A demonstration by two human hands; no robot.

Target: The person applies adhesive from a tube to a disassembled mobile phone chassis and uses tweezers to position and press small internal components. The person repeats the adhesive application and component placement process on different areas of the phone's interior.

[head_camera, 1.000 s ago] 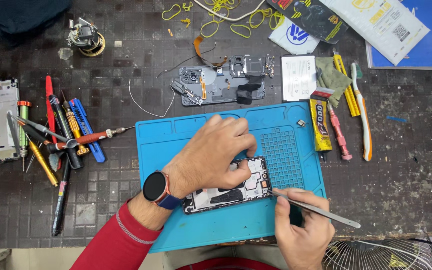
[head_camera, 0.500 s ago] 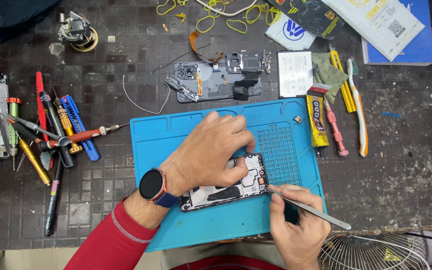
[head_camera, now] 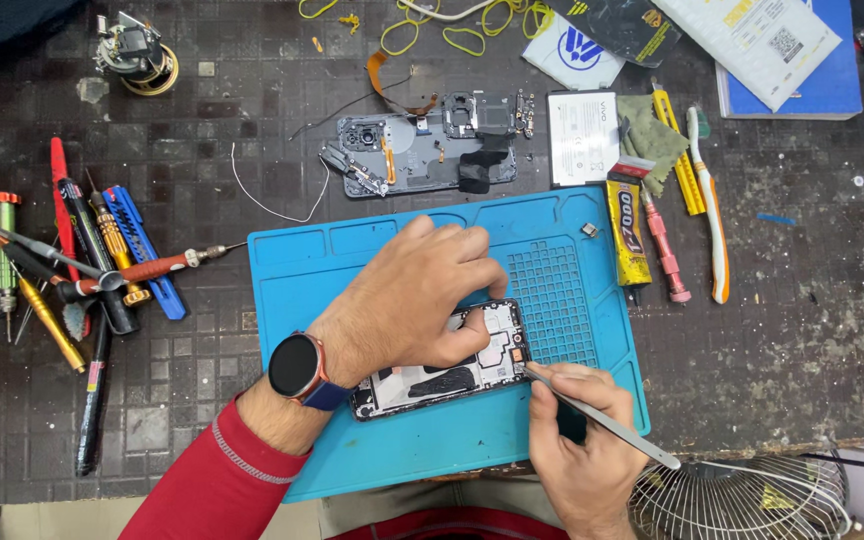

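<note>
Tweezers (head_camera: 602,420) are being pinched between the fingers of the right hand (head_camera: 582,450), with the tip being brought against the right end of an opened phone (head_camera: 447,365), presumably so that a small part can be reached. That phone is being pressed flat by the left hand (head_camera: 412,300), whose fingers are being spread over its upper edge and clenched on nothing, apparently to stop it sliding. It is being kept on a blue mat (head_camera: 352,260) lying on the dark tabletop (head_camera: 802,330), just left of the mat's gridded patch, where loose bits would be caught. A dark watch (head_camera: 297,365) is being worn on the left wrist above a red sleeve (head_camera: 207,480). Screwdrivers (head_camera: 102,260) are being left together at the left within reach, and a glue tube (head_camera: 629,235) and a toothbrush (head_camera: 707,205) at the right. A second stripped phone frame (head_camera: 422,150) is being kept beyond the mat, apart from the work.
</note>
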